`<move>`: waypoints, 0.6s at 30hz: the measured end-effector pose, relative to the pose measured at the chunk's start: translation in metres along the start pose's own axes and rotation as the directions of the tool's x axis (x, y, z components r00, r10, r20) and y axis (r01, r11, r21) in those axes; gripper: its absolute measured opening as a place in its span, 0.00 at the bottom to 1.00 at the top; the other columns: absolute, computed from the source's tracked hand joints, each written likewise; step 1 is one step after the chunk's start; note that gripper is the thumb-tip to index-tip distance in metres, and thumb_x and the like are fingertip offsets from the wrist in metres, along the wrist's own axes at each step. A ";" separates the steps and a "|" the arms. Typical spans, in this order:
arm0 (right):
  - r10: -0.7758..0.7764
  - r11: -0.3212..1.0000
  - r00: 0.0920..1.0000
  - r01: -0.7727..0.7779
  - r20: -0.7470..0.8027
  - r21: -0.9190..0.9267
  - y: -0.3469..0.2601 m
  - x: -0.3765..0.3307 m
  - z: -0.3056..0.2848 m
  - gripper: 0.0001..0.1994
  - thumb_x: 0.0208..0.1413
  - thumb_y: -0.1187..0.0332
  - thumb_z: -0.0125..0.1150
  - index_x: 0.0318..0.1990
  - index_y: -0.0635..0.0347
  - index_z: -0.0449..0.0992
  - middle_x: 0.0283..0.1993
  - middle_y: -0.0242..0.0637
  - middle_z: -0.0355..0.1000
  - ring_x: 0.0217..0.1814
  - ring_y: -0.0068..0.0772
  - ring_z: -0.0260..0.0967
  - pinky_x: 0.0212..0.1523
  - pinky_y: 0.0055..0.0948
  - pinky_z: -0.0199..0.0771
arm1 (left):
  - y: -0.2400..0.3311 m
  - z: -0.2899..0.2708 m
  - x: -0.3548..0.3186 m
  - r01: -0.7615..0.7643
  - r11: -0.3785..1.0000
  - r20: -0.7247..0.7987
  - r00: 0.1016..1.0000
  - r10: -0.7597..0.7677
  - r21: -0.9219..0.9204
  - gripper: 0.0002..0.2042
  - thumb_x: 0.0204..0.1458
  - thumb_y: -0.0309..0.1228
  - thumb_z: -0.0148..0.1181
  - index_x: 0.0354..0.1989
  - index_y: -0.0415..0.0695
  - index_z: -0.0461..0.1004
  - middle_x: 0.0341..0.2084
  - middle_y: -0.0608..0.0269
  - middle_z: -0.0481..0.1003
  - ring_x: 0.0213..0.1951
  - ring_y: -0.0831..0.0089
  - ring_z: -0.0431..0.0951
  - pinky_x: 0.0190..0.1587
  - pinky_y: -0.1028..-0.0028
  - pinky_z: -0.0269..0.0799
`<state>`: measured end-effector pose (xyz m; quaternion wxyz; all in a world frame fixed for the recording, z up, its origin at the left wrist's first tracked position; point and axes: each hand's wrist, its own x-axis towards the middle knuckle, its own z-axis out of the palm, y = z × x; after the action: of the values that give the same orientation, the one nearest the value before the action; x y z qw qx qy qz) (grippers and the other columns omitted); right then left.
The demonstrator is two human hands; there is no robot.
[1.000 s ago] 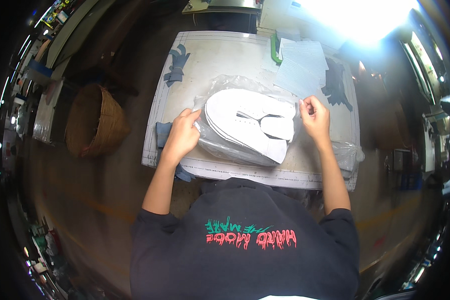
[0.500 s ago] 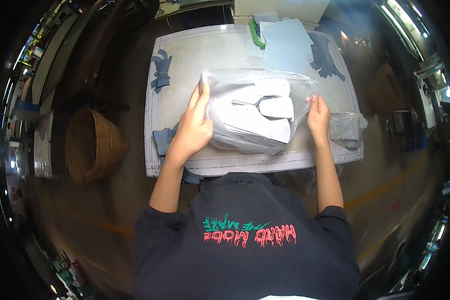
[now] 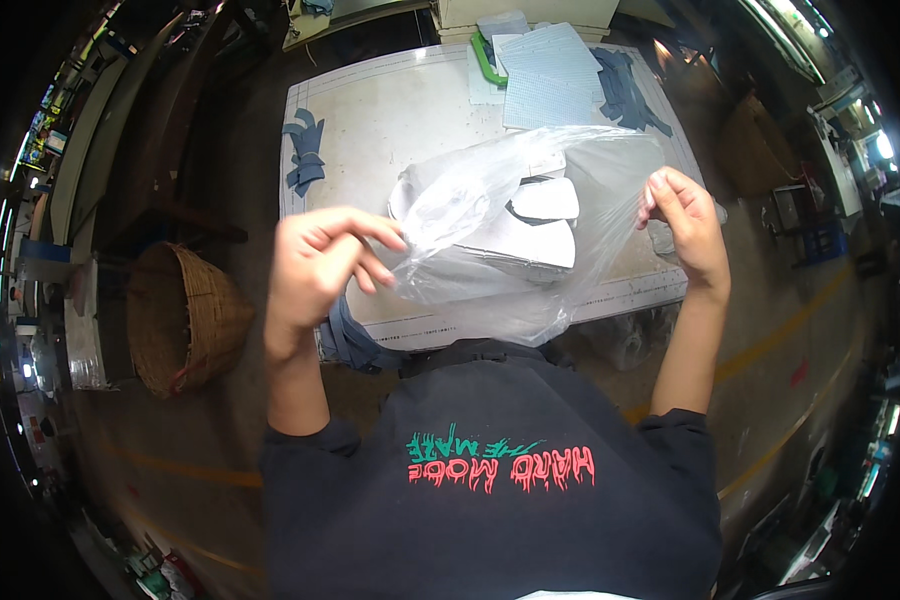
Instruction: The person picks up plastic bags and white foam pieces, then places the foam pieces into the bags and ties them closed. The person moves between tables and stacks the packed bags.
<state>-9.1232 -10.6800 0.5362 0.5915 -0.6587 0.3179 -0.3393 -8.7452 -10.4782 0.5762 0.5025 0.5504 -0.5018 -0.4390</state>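
A clear plastic bag [image 3: 530, 215] is lifted above the white work table [image 3: 390, 120], stretched between both hands. Inside it lies a stack of white cut pieces [image 3: 515, 235] with curved outlines. My left hand [image 3: 320, 262] pinches the bag's left edge with fingers and thumb. My right hand [image 3: 682, 225] grips the bag's right edge near its top. The bag hangs over the table's near edge, close to my chest.
Dark blue cut pieces [image 3: 304, 150] lie at the table's left side, more [image 3: 625, 85] at the far right. Pale blue sheets [image 3: 548, 75] and a green tool [image 3: 487, 62] sit at the far edge. A wicker basket [image 3: 175, 318] stands on the floor to my left.
The bag of white pieces, earlier pressed flat on the table, has been raised off it. Both hands moved up and apart, now pinching the bag's edges.
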 end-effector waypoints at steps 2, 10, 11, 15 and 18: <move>-0.033 0.992 0.999 0.036 -0.023 0.122 0.000 0.002 0.003 0.14 0.75 0.64 0.47 0.34 0.58 0.67 0.32 0.30 0.66 0.34 0.22 0.66 0.42 0.27 0.73 | 0.013 -0.013 0.008 -0.279 0.937 -0.046 0.960 0.276 -0.208 0.18 0.50 0.15 0.40 0.37 0.31 0.81 0.29 0.54 0.83 0.26 0.79 0.76 0.29 0.79 0.71; -0.140 0.962 0.859 0.000 -0.492 -0.274 0.067 -0.034 0.051 0.12 0.72 0.60 0.54 0.39 0.58 0.73 0.31 0.25 0.64 0.35 0.18 0.62 0.43 0.22 0.66 | -0.063 0.028 0.009 -0.140 0.900 0.036 0.990 0.138 0.412 0.34 0.52 0.34 0.73 0.67 0.42 0.67 0.48 0.56 0.79 0.49 0.65 0.80 0.57 0.69 0.73; -0.046 0.959 0.927 -0.064 -0.372 -0.277 0.076 -0.037 0.056 0.12 0.72 0.61 0.54 0.38 0.57 0.74 0.30 0.23 0.64 0.34 0.17 0.61 0.42 0.22 0.66 | -0.073 0.030 0.013 -0.021 0.926 0.065 0.998 -0.004 0.378 0.31 0.54 0.32 0.71 0.66 0.41 0.67 0.46 0.56 0.80 0.48 0.66 0.80 0.56 0.70 0.74; 0.101 0.976 0.966 -0.144 -0.239 -0.166 0.071 -0.043 0.057 0.13 0.73 0.64 0.54 0.34 0.57 0.76 0.26 0.20 0.62 0.30 0.13 0.59 0.36 0.20 0.63 | -0.079 0.021 0.024 -0.363 0.921 -0.189 0.903 0.385 0.141 0.13 0.66 0.30 0.57 0.55 0.38 0.73 0.40 0.60 0.80 0.45 0.72 0.80 0.50 0.72 0.75; -0.117 0.993 0.930 0.119 -0.349 -0.016 0.031 -0.046 0.036 0.14 0.73 0.65 0.54 0.33 0.58 0.77 0.26 0.19 0.63 0.31 0.11 0.61 0.35 0.17 0.61 | -0.065 0.015 0.041 -0.420 0.892 -0.450 0.837 0.310 -0.166 0.12 0.71 0.30 0.46 0.49 0.37 0.75 0.42 0.61 0.79 0.47 0.76 0.78 0.51 0.73 0.73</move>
<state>-9.1201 -10.6249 0.4995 0.5060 -0.6042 0.3770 -0.4866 -8.7483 -10.5208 0.5109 0.7390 0.4531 -0.4193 -0.2697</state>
